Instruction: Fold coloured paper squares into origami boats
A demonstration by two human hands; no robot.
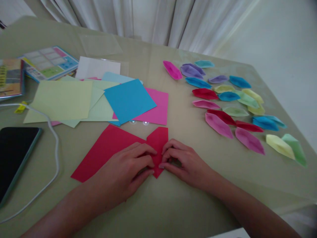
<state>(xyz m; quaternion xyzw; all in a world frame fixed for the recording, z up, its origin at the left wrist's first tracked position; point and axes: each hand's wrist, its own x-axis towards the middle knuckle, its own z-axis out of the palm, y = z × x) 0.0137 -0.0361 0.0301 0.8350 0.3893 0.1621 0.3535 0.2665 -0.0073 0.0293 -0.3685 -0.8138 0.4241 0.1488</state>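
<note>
A small folded red paper point(158, 140) lies on the table in front of me, with two slanted top corners and a pointed lower end. The curled fingers of my left hand point(135, 165) press on its left side. At its right edge, my right hand point(184, 162) pinches the paper between thumb and fingers. A larger flat red sheet point(101, 153) rests to the left, partly hidden under my left hand and forearm.
Beyond my hands lie a blue square sheet point(130, 100), a pink sheet point(160, 105) and pale green sheets point(61, 99). Several folded paper boats point(219, 124) spread across the right. At left are a phone point(16, 158), a white cable point(56, 155) and booklets point(51, 62).
</note>
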